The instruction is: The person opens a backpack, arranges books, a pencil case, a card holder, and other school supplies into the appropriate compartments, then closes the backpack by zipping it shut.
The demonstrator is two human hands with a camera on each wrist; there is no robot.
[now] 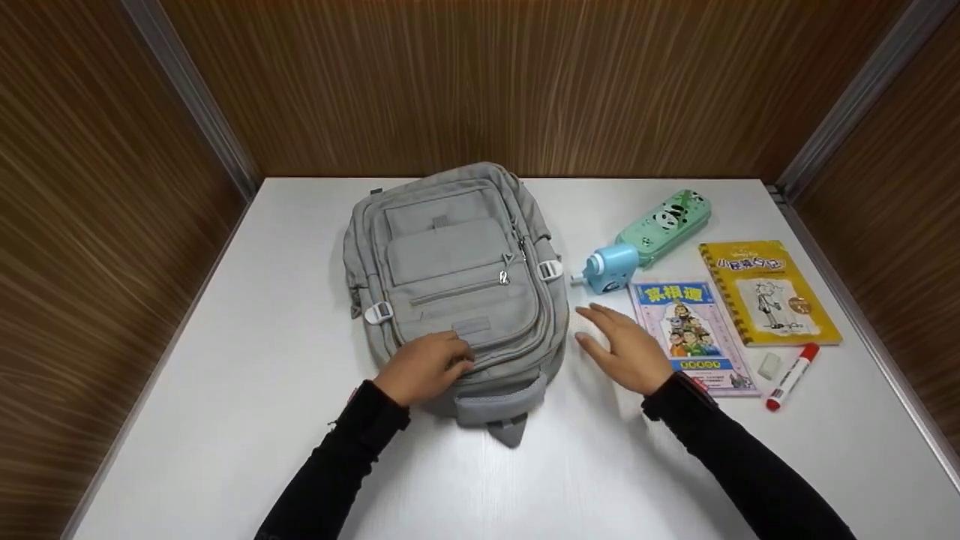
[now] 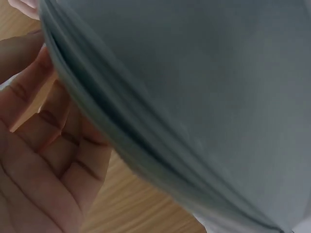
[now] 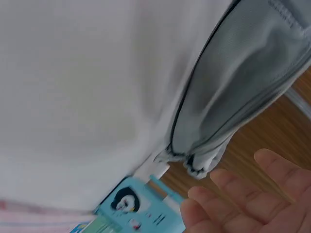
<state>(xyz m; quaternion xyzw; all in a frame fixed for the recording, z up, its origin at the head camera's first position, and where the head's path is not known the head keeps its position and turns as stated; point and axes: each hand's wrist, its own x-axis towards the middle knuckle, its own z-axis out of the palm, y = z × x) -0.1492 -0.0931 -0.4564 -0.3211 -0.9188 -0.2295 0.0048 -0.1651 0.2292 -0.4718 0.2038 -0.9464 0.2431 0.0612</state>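
A grey backpack (image 1: 450, 255) lies on its back on the white table, its carry handle (image 1: 501, 405) toward me. My left hand (image 1: 426, 367) is at the near left edge of the backpack, fingers loosely bent. In the left wrist view, its fingertips meet the backpack's edge (image 2: 126, 131); whether they grasp fabric is hidden. Off the backpack's right side, my right hand (image 1: 626, 349) hovers with fingers extended and nothing in them. Beyond its fingertips sits a light blue bottle-shaped item (image 1: 613, 266) with a penguin-like print, also visible as a blue item (image 3: 141, 206) in the right wrist view.
Right of the backpack lie a green panda pencil case (image 1: 667, 225), a pink comic book (image 1: 690, 337) partly under my right wrist, and a yellow book (image 1: 769, 292). Near them are a whitish eraser (image 1: 769, 366) and a red-capped marker (image 1: 793, 376). Wood-grain panels (image 1: 480, 90) enclose the table.
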